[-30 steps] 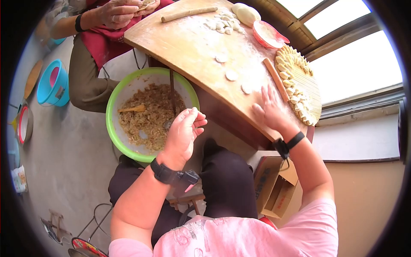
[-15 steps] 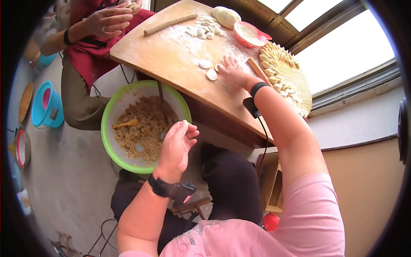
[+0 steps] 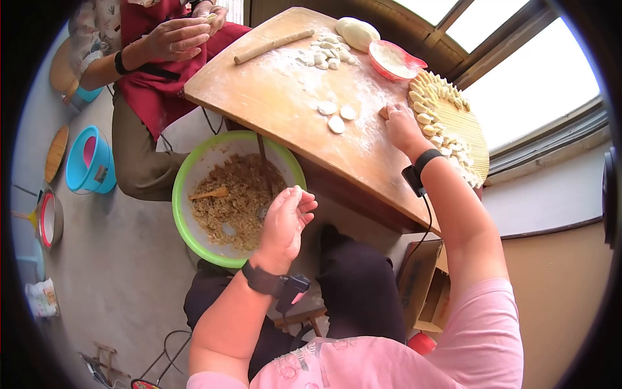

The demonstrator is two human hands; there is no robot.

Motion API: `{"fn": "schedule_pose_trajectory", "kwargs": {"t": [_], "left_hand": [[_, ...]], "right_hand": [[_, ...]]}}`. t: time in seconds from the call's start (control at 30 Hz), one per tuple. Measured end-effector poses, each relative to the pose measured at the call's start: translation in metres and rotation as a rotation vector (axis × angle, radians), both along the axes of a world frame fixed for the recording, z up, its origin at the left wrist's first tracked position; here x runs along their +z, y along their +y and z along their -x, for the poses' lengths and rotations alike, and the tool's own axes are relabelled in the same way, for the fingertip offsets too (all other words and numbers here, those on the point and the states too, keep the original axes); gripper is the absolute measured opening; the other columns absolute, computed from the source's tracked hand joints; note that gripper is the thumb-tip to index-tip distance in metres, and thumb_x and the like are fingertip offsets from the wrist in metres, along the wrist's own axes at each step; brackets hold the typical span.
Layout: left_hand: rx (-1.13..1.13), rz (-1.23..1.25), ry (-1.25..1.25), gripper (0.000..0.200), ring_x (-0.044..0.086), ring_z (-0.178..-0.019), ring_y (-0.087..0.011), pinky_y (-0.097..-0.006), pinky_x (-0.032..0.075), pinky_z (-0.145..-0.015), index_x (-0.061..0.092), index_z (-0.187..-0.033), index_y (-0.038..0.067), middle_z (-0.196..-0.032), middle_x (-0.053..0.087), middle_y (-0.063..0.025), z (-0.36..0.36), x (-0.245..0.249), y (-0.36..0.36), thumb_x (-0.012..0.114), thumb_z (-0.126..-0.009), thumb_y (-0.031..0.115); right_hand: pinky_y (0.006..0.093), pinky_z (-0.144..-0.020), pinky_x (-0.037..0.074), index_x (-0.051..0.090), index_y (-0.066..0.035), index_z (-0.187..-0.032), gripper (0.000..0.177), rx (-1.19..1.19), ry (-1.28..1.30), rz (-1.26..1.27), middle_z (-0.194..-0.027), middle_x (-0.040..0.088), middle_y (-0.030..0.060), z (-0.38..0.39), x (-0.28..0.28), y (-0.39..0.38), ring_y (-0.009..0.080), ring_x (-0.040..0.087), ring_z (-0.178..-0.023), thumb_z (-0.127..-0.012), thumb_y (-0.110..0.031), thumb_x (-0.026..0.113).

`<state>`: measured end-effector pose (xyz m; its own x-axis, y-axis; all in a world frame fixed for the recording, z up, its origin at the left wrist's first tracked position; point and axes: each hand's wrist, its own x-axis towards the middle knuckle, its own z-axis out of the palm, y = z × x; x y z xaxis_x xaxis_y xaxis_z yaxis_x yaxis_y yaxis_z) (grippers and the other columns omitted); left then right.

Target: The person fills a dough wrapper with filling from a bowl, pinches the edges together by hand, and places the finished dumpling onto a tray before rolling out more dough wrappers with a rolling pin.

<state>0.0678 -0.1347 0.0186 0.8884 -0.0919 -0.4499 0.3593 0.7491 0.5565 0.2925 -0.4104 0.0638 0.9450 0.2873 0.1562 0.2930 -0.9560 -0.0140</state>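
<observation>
My right hand point(image 3: 404, 131) is closed around a small wooden rolling pin point(image 3: 384, 113) on the floured board point(image 3: 278, 84). Most of the pin is hidden under the hand. Three round dough wrappers point(image 3: 336, 124) lie to the hand's left. My left hand point(image 3: 287, 220) hovers over the near right rim of a green-edged bowl point(image 3: 183, 217), loosely cupped, with nothing visible in its palm. Inside the bowl is chopped filling point(image 3: 236, 188) with a yellowish spoon point(image 3: 210, 194) resting in it.
Dumplings line a woven tray point(image 3: 463, 126) at the board's right. Behind are a red flour bowl point(image 3: 396, 59), a dough lump point(image 3: 357, 32), dough pieces point(image 3: 330, 52) and a longer rolling pin point(image 3: 273, 47). Another person's hands point(image 3: 181, 35) work at upper left. A blue bucket point(image 3: 91, 162) stands on the floor.
My right hand has moved right from the wrappers onto the small rolling pin and closed around it. A third wrapper now shows. The left hand keeps its pose; the whole view has shifted slightly.
</observation>
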Motion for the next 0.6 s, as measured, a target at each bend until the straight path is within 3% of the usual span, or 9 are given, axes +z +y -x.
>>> {"fn": "schedule_pose_trajectory", "kwargs": {"t": [0.1, 0.4, 0.6], "left_hand": [[-0.003, -0.025, -0.022, 0.017, 0.061, -0.092, -0.0162, -0.0308, 0.049, -0.08, 0.061, -0.099, 0.011, -0.095, 0.063, -0.0034, -0.004, -0.005, -0.002, 0.054, -0.102, 0.026], [0.008, -0.205, -0.102, 0.014, 0.06, -0.092, -0.0133, -0.0287, 0.048, -0.08, 0.059, -0.102, 0.011, -0.097, 0.063, -0.001, 0.001, 0.0, -0.021, 0.056, -0.101, 0.025], [0.088, -0.736, -0.452, 0.014, 0.057, -0.09, -0.0078, -0.0231, 0.045, -0.077, 0.057, -0.108, 0.009, -0.097, 0.06, 0.0009, -0.012, 0.0, -0.023, 0.057, -0.102, 0.022]], "right_hand": [[0.0437, -0.1, 0.046, 0.066, -0.007, -0.117, 0.032, -0.038, 0.054, 0.045, -0.119, 0.06, 0.0235, 0.02, 0.008, 0.009, 0.0387, 0.056, -0.118, -0.089, -0.004, 0.051], [0.0404, -0.098, 0.047, 0.06, 0.002, -0.118, 0.034, 0.225, 0.026, -0.142, -0.115, 0.06, 0.0221, 0.069, 0.011, 0.044, 0.037, 0.056, -0.113, -0.086, 0.002, 0.052], [0.0417, -0.097, 0.047, 0.061, 0.001, -0.117, 0.031, 0.427, 0.045, -0.254, -0.111, 0.061, 0.0193, 0.113, 0.007, 0.003, 0.0372, 0.055, -0.11, -0.086, 0.001, 0.055]]}}
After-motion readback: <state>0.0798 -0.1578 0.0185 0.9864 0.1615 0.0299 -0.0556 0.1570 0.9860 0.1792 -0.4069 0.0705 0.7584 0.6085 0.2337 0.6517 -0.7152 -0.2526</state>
